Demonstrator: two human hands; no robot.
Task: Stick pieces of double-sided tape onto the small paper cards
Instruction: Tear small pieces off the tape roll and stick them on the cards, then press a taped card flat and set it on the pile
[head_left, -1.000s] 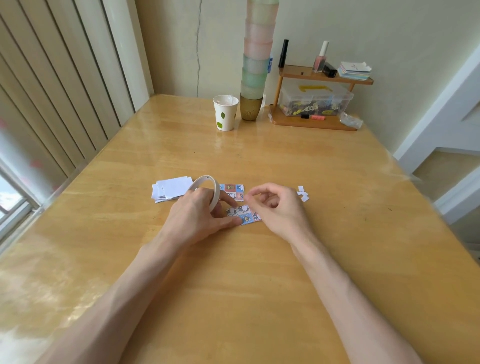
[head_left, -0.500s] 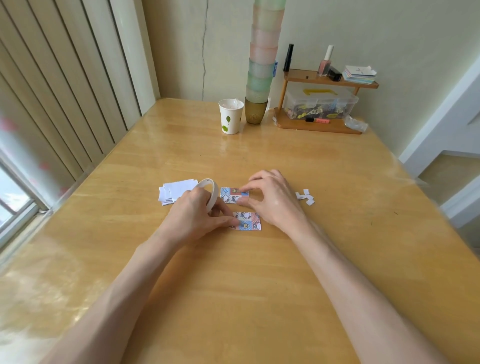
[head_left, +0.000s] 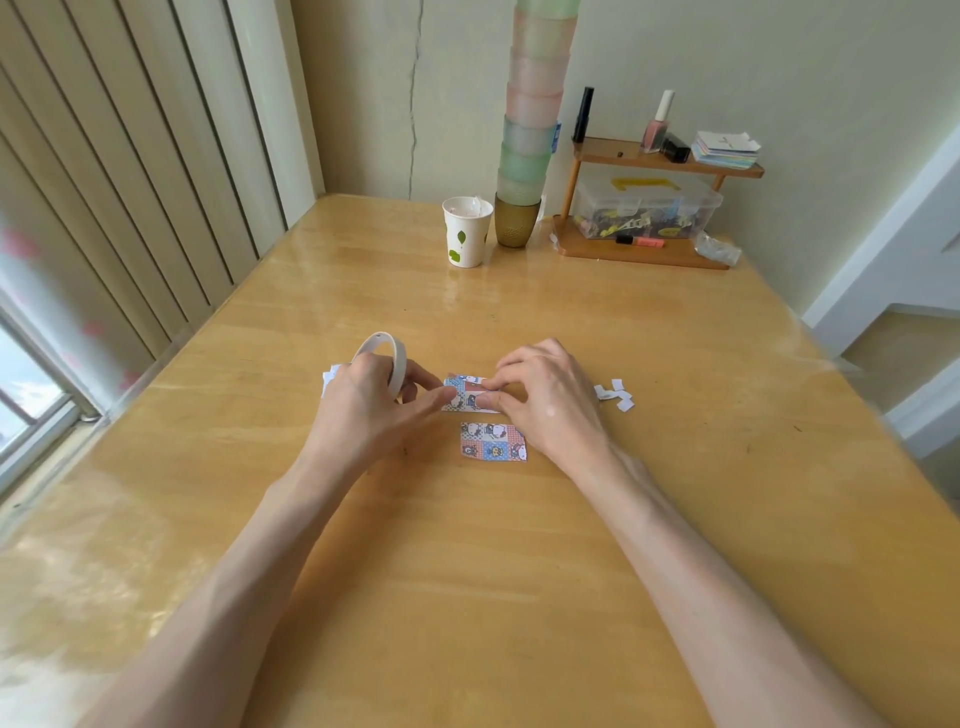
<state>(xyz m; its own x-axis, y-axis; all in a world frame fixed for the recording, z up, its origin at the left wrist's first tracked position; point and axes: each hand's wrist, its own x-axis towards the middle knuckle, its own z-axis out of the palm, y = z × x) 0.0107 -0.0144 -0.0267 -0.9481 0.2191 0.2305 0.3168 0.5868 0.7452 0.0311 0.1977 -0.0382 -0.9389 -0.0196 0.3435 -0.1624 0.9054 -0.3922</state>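
Closest to the person, the nearer card (head_left: 492, 441) lies free on the table (head_left: 467, 597), just this side of the grip. A second ago the right hand was bunched over it, and it has since moved on. Both hands now meet at the farther card (head_left: 461, 396). The right hand (head_left: 545, 402) pinches its right end between thumb and forefinger. The left hand (head_left: 371, 413) steadies its left edge with a fingertip, its other fingers curled through the tape roll (head_left: 385, 352), which stands just left of the grip. I take that to mean the first card is dealt with and a piece is going onto the second. The piece itself I cannot make out, as the right fingers cover that end, and nothing shows whether the nearer card carries tape. Just right of the grip lie white paper scraps (head_left: 615, 396). To its left, white paper slips (head_left: 328, 375) peek out from behind the left hand, mostly hidden. Well beyond stands a paper cup (head_left: 466, 231).
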